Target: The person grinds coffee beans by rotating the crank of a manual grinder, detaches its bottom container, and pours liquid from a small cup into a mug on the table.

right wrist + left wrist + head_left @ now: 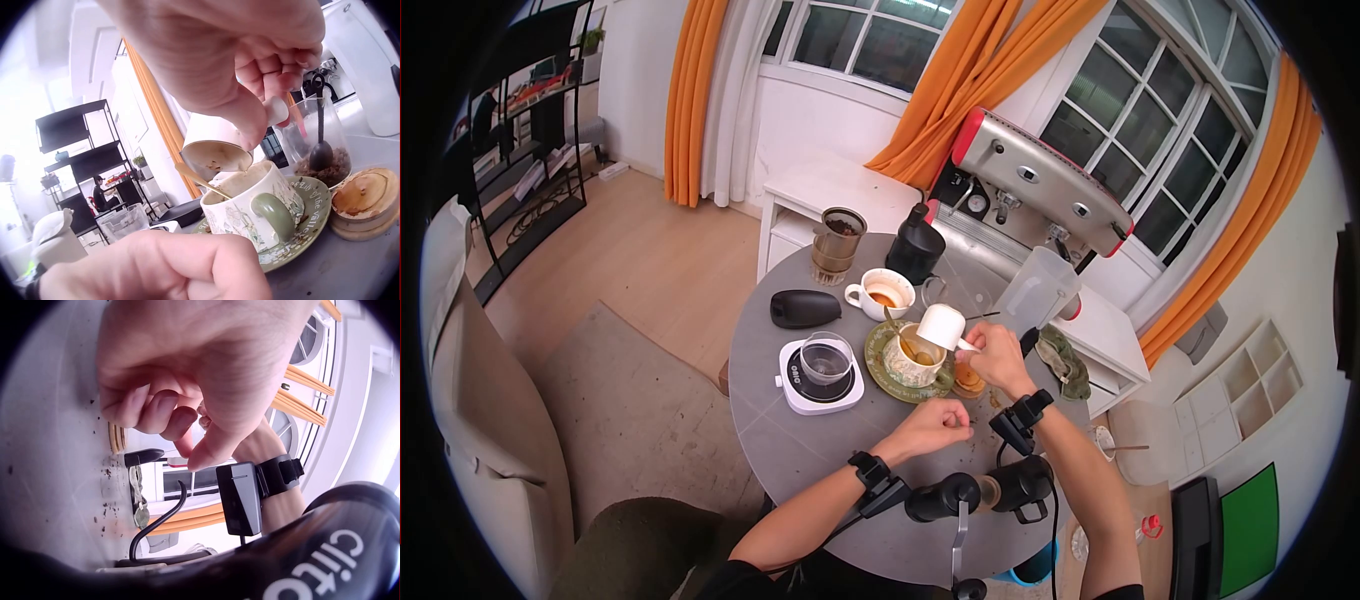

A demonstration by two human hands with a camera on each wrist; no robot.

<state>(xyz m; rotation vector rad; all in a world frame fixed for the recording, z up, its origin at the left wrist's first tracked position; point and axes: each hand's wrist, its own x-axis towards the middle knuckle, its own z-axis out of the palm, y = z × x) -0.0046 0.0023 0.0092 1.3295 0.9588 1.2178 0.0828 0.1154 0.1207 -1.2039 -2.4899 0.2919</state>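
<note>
My right hand (997,358) pinches the handle of a small white cup (941,326). The white cup is tipped over a patterned cup (908,370), its mouth close above the rim in the right wrist view. A gold spoon (203,180) leans in the patterned cup, which has a green handle and stands on a green saucer (312,231) with lettering. My left hand (935,428) hovers low over the table in front of the saucer, fingers loosely curled, holding nothing. Beside the saucer lies a round wooden piece (365,203).
A white scale (820,402) carries a clear glass (826,360). Behind stand a stained white cup (890,290), a black bottle (915,250) and a dripper (840,235). A hand grinder (945,497) stands near my forearms. An espresso machine (1040,190) is at the back.
</note>
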